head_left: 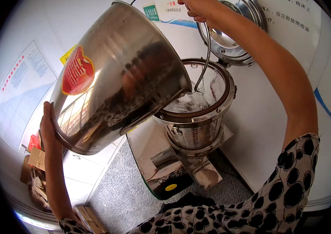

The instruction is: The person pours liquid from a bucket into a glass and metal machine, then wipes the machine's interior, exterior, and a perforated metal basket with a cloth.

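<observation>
Pouring clear liquid point(192, 103) from a tilted stainless-steel bucket point(122, 78) into the clear-walled vessel point(192, 134) below; bracing the bucket's base with the left grip point(49, 126), closure hidden; clasping the wire handle point(208, 46) in the curled right grip point(195, 11). Apparently mid-pour, calling next for steady tipping.

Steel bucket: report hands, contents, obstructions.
Left hand at closed end of steel bucket. Right hand at handle, partly cut off. Bucket tipped, clear liquid pouring into clear-walled vessel. Lid open, no obstruction seen.
</observation>
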{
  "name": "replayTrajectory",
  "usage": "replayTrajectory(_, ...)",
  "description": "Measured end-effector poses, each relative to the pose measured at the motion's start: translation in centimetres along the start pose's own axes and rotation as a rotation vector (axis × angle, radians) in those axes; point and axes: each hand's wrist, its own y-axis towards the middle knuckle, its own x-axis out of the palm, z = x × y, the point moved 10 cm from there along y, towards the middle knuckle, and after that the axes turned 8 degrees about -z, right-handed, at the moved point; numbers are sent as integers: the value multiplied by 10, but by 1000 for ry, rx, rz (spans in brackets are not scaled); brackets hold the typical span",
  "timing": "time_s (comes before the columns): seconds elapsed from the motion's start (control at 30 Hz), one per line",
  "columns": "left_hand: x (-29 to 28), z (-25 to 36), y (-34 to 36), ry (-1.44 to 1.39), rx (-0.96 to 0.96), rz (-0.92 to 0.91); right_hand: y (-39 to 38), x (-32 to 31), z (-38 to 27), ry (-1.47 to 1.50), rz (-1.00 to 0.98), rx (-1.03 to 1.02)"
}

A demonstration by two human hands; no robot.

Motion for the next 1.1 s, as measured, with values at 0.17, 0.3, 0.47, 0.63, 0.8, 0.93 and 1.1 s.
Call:
replayTrajectory(0.17, 28, 28, 12, 120, 52, -42, 10, -4, 21, 99, -14, 88)
replayTrajectory(0.3, 53, 36, 52, 153, -22, -153, 12, -20, 42, 150, -30, 96)
replayTrajectory(0.47, 74, 114, 64, 390, 76, -149, -3, -11, 40, 364, -15, 55)
replayTrajectory(0.63, 120, 153, 75, 548, 77, -397, -18, -3, 62, 564, 28, 74)
replayTrajectory(0.8, 178, 188, 59, 731, 300, -365, -54, -4, 81, 705, 175, 140)
replayTrajectory(0.93, 243, 199, 11, 972, 474, -360, -85, -33, 117, 731, 302, 40)
replayTrajectory(1.1, 267, 191, -25, 853, 569, -430, -116, -51, 148, 739, 416, 172)
